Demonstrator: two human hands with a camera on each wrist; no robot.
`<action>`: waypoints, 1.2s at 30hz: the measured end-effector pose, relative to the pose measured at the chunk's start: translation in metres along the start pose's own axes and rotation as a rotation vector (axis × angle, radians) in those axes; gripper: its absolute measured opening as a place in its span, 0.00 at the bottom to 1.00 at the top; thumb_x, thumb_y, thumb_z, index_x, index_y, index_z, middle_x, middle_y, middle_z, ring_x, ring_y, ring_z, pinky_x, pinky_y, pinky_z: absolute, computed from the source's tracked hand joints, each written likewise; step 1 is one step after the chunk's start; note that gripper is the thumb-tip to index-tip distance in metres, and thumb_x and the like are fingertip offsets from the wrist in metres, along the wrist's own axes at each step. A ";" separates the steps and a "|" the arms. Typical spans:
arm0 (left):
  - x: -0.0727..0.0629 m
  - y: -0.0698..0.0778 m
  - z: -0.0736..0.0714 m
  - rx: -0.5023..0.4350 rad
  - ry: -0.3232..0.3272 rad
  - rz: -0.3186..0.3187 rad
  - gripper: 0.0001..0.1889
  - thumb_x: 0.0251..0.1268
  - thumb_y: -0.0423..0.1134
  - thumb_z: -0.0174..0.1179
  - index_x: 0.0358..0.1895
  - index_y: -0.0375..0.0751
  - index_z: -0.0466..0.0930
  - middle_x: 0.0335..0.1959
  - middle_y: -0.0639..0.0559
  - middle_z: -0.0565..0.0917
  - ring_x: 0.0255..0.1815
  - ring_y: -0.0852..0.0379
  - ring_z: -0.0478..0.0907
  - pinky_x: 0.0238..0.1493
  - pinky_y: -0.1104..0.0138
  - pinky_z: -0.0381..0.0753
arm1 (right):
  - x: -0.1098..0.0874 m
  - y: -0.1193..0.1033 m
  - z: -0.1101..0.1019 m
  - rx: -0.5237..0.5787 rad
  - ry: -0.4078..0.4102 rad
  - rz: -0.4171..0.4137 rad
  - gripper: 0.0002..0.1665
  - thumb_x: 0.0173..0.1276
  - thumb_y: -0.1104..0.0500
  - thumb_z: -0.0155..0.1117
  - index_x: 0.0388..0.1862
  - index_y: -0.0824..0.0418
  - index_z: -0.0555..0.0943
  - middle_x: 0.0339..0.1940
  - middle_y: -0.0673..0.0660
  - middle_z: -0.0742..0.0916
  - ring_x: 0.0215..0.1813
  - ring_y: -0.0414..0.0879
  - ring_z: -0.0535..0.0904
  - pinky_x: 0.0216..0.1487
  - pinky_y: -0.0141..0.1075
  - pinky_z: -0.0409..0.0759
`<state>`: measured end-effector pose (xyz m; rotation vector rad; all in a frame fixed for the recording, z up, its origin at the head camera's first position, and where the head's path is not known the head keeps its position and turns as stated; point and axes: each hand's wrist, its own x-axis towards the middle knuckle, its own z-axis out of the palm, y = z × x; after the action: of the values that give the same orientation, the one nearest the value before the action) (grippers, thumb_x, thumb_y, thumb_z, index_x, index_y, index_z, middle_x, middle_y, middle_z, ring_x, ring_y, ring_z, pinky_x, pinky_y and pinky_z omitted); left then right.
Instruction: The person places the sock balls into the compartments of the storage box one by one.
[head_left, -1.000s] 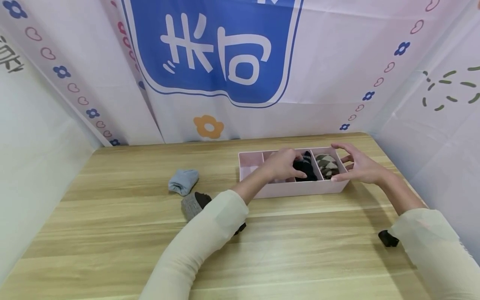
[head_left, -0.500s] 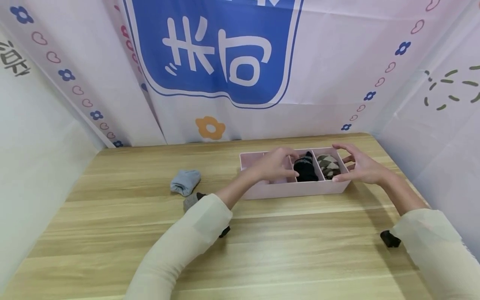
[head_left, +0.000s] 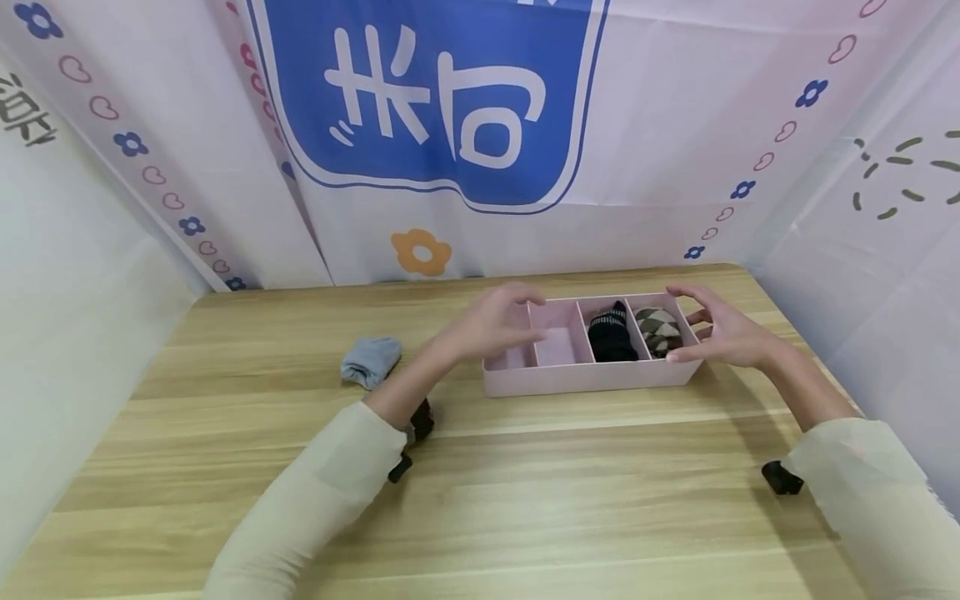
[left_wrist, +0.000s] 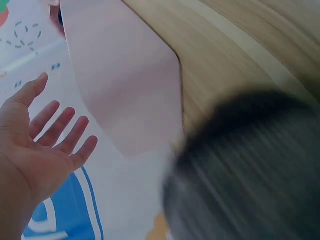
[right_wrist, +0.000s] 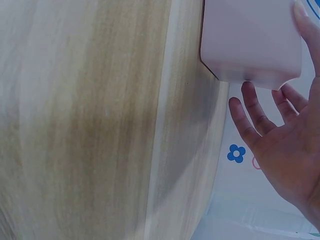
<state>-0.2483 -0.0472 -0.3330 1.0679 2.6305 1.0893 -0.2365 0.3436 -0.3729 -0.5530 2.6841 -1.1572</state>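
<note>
A pink divided storage box (head_left: 585, 382) stands near the table's back edge. One of its compartments holds a folded black sock (head_left: 611, 335); the rightmost holds a brown-and-cream patterned sock (head_left: 657, 332). My left hand (head_left: 497, 323) is over the box's left end, fingers spread and holding nothing; in the left wrist view its palm is bare. With thumb and fingers around the right end, my right hand (head_left: 723, 333) holds the box. A light blue-grey folded sock (head_left: 371, 362) lies left on the table. A grey-and-dark sock (head_left: 422, 421) is mostly hidden behind my left forearm.
The wooden table (head_left: 570, 500) runs back to a white printed cloth (head_left: 645, 167) with a blue emblem, and cloth walls rise on both sides. A blurred dark grey shape (left_wrist: 250, 175) fills the left wrist view's lower right. Small black devices (head_left: 782, 478) sit at the wrists.
My left hand has come away from the black sock and moved left along the box, uncovering that sock and the compartment beside it. My right hand has stayed at the box's right end.
</note>
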 end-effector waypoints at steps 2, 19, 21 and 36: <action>-0.008 -0.007 -0.007 -0.004 0.024 0.016 0.26 0.66 0.37 0.71 0.63 0.27 0.79 0.62 0.36 0.82 0.66 0.37 0.75 0.71 0.49 0.72 | 0.000 0.000 0.000 0.001 0.000 -0.004 0.62 0.59 0.59 0.80 0.84 0.60 0.52 0.81 0.68 0.59 0.66 0.67 0.71 0.54 0.33 0.78; -0.063 -0.039 -0.047 0.041 0.110 -0.058 0.24 0.66 0.36 0.70 0.62 0.28 0.79 0.61 0.34 0.82 0.61 0.37 0.79 0.68 0.42 0.73 | 0.001 -0.003 0.000 0.006 -0.005 -0.005 0.62 0.59 0.59 0.80 0.84 0.61 0.51 0.82 0.67 0.58 0.67 0.68 0.71 0.54 0.32 0.78; -0.068 -0.043 -0.049 0.043 0.109 -0.068 0.24 0.67 0.36 0.70 0.63 0.28 0.79 0.61 0.34 0.82 0.61 0.37 0.79 0.68 0.42 0.73 | 0.000 -0.003 0.000 0.008 -0.008 -0.002 0.62 0.59 0.59 0.80 0.84 0.61 0.51 0.82 0.67 0.58 0.67 0.68 0.71 0.54 0.33 0.78; -0.097 -0.066 -0.065 0.072 0.080 -0.128 0.23 0.70 0.33 0.66 0.66 0.30 0.77 0.63 0.33 0.81 0.64 0.36 0.76 0.68 0.39 0.71 | -0.001 -0.002 0.000 0.022 -0.013 0.004 0.62 0.60 0.60 0.79 0.84 0.60 0.51 0.81 0.68 0.57 0.67 0.70 0.71 0.51 0.33 0.80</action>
<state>-0.2355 -0.1801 -0.3436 0.8709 2.7768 1.0393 -0.2348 0.3430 -0.3718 -0.5498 2.6576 -1.1761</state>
